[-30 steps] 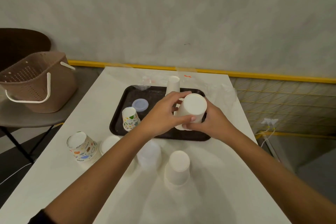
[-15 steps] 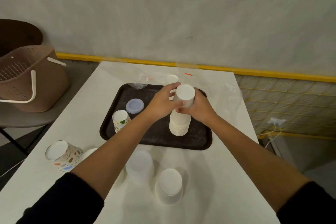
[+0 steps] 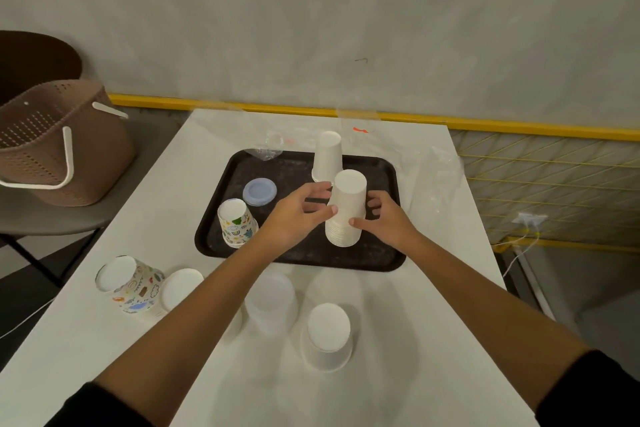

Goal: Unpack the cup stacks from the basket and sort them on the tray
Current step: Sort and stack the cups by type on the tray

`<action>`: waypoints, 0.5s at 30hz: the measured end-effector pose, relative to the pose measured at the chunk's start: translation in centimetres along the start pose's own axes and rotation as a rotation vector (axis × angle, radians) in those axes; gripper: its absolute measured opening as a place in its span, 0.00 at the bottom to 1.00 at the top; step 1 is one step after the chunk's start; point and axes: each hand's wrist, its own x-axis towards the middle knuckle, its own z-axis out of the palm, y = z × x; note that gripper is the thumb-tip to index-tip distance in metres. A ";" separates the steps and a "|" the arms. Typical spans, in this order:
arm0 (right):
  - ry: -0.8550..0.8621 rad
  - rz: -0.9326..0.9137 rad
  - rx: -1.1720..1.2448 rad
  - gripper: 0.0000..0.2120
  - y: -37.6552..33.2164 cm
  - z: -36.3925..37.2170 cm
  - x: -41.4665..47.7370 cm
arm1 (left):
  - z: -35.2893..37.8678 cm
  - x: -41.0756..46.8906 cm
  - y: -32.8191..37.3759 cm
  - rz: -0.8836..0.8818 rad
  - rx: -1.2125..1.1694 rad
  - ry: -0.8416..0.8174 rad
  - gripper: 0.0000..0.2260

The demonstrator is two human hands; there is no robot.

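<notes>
White stack [image 3: 346, 208] upright on tray [image 3: 377, 253], left hand [image 3: 294, 218] and right hand [image 3: 386, 222] lightly curled round it; tall and narrow; a snagged release may topple it onto rear cup [image 3: 327, 156].

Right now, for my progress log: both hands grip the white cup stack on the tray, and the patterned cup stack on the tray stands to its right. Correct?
Not quite. The head view shows the left hand and right hand gripping the white cup stack on the tray, but the patterned cup stack stands to its left, not its right.
</notes>
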 end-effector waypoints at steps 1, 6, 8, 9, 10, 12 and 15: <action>0.002 0.012 0.003 0.31 0.2 -0.1 -0.6 | -0.2 -0.8 -0.3 0.001 -0.009 -0.016 0.20; -0.033 0.008 0.000 0.25 1.0 -0.1 -4.4 | -0.4 -4.7 -2.0 -0.026 -0.004 -0.080 0.16; -0.061 -0.002 0.013 0.23 1.3 -0.1 -6.1 | -0.4 -6.0 -2.5 -0.030 -0.029 -0.096 0.14; -0.079 -0.005 0.015 0.22 1.5 0.0 -6.9 | -0.4 -6.7 -2.7 -0.023 -0.041 -0.105 0.13; -0.099 -0.010 0.014 0.22 1.6 0.1 -7.6 | -0.5 -7.4 -2.9 -0.021 -0.051 -0.116 0.13; -0.135 -0.027 0.005 0.24 2.1 0.4 -9.0 | -0.7 -8.8 -3.0 -0.034 -0.082 -0.143 0.15; -0.197 -0.056 -0.029 0.31 2.6 0.8 -11.1 | -0.7 -10.7 -3.4 -0.044 -0.100 -0.200 0.24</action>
